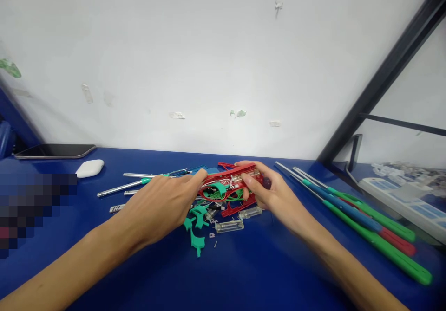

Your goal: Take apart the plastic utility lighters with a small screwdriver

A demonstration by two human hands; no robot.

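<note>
In the head view, both forearms angle inward from the lower corners over the worktop [244, 269]. The left hand [167, 202], back upward, holds the left end of the red casing [220, 176], its fingertips mostly hidden. The right hand [270, 188] pinches the right end, thumb across the front, fingers partly behind.

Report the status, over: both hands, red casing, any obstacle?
Left hand, right hand on red casing. White wires exposed inside. Loose green parts close by.
</note>
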